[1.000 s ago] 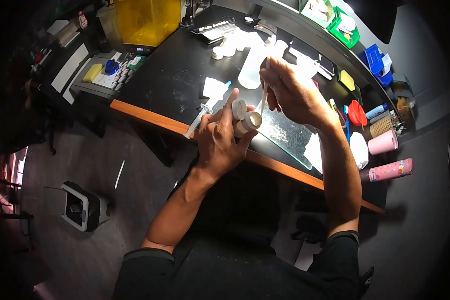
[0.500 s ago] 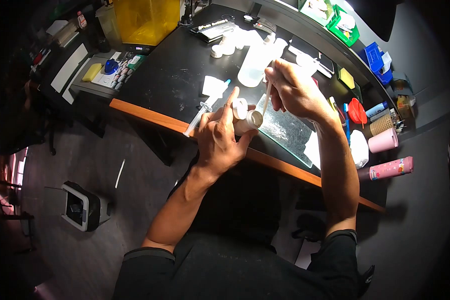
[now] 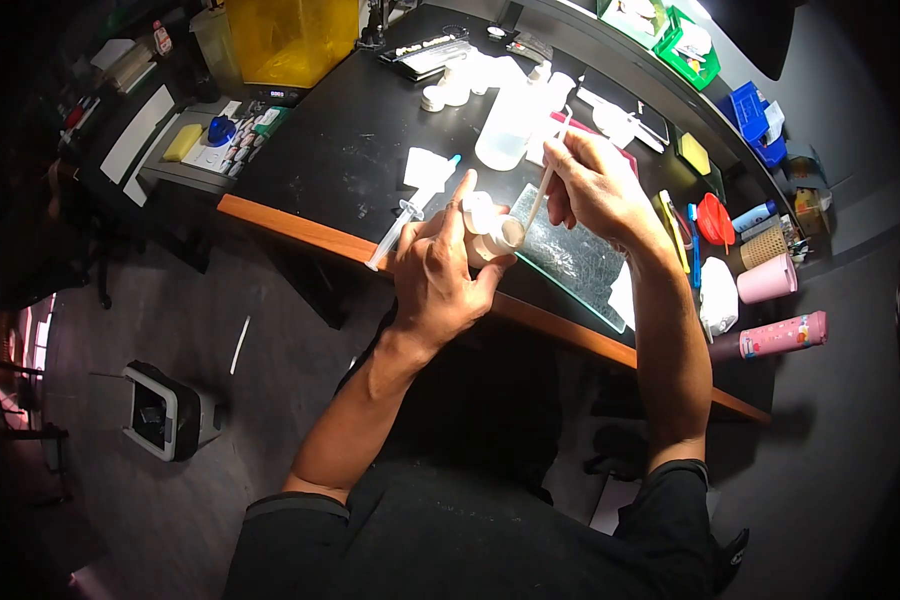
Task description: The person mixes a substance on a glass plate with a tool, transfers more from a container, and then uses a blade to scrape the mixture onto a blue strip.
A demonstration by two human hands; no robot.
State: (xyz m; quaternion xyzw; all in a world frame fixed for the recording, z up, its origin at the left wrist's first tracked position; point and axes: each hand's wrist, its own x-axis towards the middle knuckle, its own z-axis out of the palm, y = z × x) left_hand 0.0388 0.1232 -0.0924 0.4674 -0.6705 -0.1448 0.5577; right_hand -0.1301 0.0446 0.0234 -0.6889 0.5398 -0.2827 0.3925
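My left hand [image 3: 435, 275] grips the open jar [image 3: 498, 238] — its lid off — my right hand [image 3: 590, 185] pinching the spatula [image 3: 545, 190] dipping in from one o'clock.

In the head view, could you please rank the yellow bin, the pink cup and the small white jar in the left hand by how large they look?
1. Yellow bin, by far the largest.
2. Pink cup.
3. Small white jar, held in the left hand; it looks only a little smaller than the cup, and it is nearer the camera, so this order is unsure.
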